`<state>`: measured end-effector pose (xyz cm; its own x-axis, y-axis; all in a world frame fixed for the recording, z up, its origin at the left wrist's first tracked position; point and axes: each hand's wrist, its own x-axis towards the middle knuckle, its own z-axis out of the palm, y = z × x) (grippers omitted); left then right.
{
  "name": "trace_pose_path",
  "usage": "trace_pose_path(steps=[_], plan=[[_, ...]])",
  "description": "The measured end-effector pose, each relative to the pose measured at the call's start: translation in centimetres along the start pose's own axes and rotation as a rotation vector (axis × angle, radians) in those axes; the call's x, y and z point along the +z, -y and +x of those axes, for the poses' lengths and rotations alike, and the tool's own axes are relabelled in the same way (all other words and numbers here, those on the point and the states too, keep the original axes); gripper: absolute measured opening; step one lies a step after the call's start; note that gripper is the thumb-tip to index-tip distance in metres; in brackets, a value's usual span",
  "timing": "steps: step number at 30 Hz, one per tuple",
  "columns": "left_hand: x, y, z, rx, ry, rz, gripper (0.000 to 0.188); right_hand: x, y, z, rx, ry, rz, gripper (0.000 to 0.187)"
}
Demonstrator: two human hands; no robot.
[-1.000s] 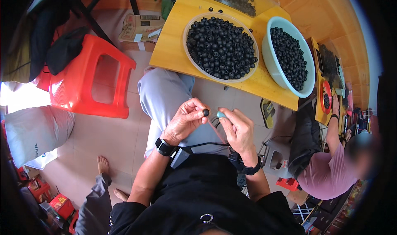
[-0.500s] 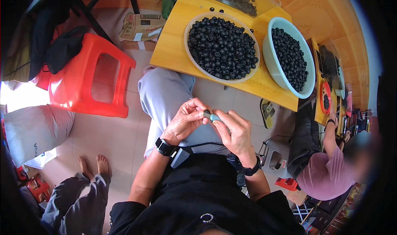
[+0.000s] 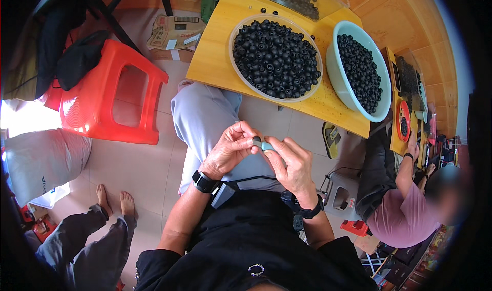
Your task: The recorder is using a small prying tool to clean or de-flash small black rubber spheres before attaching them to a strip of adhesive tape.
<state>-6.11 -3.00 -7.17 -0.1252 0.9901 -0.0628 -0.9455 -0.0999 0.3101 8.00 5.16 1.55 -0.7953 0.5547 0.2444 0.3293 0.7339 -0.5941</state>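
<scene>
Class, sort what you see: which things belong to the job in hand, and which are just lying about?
Likely part of the job:
black bead, in the left hand
small blue-green piece, in the right hand
round tub and pale blue basin of black beads
yellow table under them

Seemingly just lying about:
red stool
black cloth on it
sandal
cardboard
white sack

Light is bright, white glare burns above the pale sack [image 3: 48, 160], and fisheye corners sink to black

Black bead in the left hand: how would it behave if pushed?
Would probably roll: the bead, partly hidden, looks rounded. Probably light: the left hand holds it in a pinch. Likely stiff: similar piled beads look undeformed.
</scene>
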Motion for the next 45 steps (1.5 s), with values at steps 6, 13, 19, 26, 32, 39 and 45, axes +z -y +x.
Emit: trace_pose_path(steps=[6, 13, 19, 26, 32, 39, 45], plan=[[-0.1, 0.0, -0.1, 0.003, -0.009, 0.014, 0.011, 0.2, 0.0, -0.1, 0.013, 0.007, 0.007, 0.023], [-0.1, 0.0, 0.3, -0.015, -0.027, 0.012, 0.008, 0.9, -0.8, -0.5, 0.023, -0.051, -0.021, 0.020], [-0.2, 0.1, 0.6, -0.014, -0.021, 0.015, 0.006, 1.5, -1.2, -0.7, 0.020, -0.102, -0.035, 0.018], [-0.4, 0.4, 0.5, -0.015, -0.047, 0.053, 0.006, 1.7, -2.0, -1.2, 0.038, -0.131, -0.093, 0.017], [0.3, -0.2, 0.3, -0.027, 0.025, 0.097, 0.011, 0.2, -5.0, -2.5, 0.304, -0.183, -0.167, 0.016], [0.1, -0.3, 0.0, -0.085, -0.002, 0.190, 0.020, -0.2, 0.8, 0.3, 0.178, -0.013, 0.404, 0.031], [0.1, -0.1, 0.2, -0.128, 0.041, 0.217, 0.033, 0.2, 0.0, 0.0, 0.049, 0.014, 0.379, 0.027]])
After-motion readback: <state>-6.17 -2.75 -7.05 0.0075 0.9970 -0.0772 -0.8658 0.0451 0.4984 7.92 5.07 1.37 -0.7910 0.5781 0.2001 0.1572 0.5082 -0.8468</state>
